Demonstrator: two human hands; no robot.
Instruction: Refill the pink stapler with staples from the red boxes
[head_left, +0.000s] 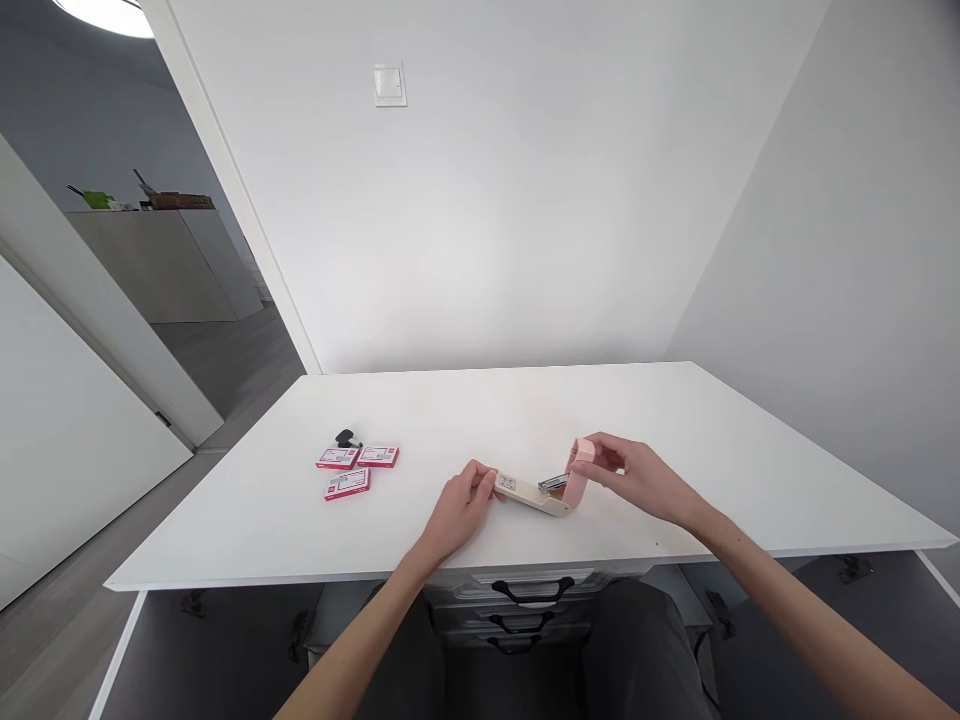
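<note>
Near the front edge of the white table, a stapler (pixel 536 495) is opened wide, its pink top arm (pixel 577 485) swung up from the cream base. The metal staple magazine (pixel 553 483) shows between the two halves. My left hand (pixel 461 505) pinches the far left end of the base. At the right, my right hand (pixel 634 475) grips the raised pink arm between thumb and fingers. Whether any staples sit in the magazine is too small to tell.
Left on the table (pixel 450 410) lie three small red-and-white boxes (pixel 347 484) beside a small black object (pixel 345 438). Below the front edge are drawers with black handles (pixel 532 591) and my legs. A white wall (pixel 487 220) rises behind; a doorway opens at left.
</note>
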